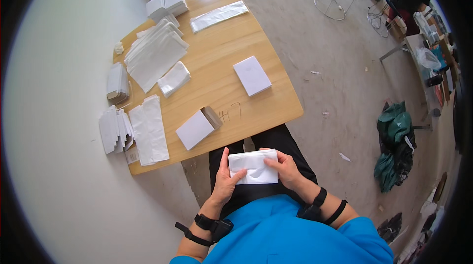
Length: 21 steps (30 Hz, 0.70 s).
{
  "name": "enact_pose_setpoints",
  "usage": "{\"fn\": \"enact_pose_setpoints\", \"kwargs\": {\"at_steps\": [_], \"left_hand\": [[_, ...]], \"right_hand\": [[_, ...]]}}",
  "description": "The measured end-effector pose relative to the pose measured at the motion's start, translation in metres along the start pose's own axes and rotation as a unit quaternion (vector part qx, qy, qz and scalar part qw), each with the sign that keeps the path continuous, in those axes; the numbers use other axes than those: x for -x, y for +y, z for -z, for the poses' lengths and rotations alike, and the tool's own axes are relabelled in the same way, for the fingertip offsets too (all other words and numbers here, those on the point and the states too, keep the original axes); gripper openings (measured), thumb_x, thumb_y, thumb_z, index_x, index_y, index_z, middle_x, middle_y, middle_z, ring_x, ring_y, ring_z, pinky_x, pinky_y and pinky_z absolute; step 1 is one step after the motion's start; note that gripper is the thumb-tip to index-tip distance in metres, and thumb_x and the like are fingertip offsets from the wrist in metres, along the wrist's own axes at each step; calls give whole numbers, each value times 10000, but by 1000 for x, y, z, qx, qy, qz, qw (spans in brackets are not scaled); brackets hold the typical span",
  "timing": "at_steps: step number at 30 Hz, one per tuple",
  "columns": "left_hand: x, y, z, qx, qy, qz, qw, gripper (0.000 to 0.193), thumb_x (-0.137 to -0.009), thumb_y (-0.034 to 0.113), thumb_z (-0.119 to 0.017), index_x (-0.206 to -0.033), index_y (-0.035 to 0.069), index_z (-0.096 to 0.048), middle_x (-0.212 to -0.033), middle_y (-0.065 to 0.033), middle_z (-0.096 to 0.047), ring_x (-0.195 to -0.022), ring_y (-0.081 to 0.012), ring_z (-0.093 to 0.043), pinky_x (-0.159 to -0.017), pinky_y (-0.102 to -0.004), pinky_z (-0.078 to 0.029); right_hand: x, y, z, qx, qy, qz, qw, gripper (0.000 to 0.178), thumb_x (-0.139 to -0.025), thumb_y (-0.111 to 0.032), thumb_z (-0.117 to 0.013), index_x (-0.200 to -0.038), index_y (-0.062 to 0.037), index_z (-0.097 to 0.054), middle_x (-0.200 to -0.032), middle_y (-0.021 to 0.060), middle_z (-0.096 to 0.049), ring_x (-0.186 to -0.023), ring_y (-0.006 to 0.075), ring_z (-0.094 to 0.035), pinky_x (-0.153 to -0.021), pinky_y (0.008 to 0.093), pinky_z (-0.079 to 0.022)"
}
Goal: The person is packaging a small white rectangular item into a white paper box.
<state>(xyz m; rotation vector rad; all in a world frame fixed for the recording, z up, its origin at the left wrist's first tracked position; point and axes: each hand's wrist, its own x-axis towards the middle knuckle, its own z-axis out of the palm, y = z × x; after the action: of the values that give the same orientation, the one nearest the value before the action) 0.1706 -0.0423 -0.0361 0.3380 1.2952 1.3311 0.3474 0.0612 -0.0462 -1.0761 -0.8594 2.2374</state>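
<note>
Above the black-trousered lap (290,147), near the pale wooden worktop (217,57), in the head view: a folded white rectangular bundle of thin, film-like sheets (256,174), gripped at the left end by the left hand (225,185), at the right end by the right hand (289,171). Looks light, limp, perhaps slippery, easily creased; best pinched at both short ends.

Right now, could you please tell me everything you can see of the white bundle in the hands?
The white bundle is flat and roughly rectangular, with layered edges along its top and creases on its face. It looks like thin plastic or paper; I cannot tell which. The left hand holds its left side, the right hand its upper right, over the black trousers.
</note>
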Motion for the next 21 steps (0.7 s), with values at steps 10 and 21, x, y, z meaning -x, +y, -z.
{"fn": "enact_pose_setpoints", "kwargs": {"at_steps": [10, 21], "left_hand": [[-5, -35, 16, -173, 17, 49, 984, 980, -910, 57, -692, -1554, 1, 44, -1192, -159, -631, -1037, -175, -636, -915, -298, -514], [-117, -1, 18, -98, 2, -111, 989, 306, -905, -4, -674, -1210, -1, -644, -1126, -72, -684, -1057, -141, -625, -958, -269, -482]], "right_hand": [[1, 26, 31, 5, 39, -226, 973, 305, -908, -222, -726, -1096, 16, -689, -1002, 47, -702, -793, 123, -649, -707, 275, -525], [-116, -48, 40, 376, -55, 323, 867, 182, -831, -22, -699, -1002, -59, -749, -1080, 64, -713, -1094, 241, -603, -956, 345, -471]]}}
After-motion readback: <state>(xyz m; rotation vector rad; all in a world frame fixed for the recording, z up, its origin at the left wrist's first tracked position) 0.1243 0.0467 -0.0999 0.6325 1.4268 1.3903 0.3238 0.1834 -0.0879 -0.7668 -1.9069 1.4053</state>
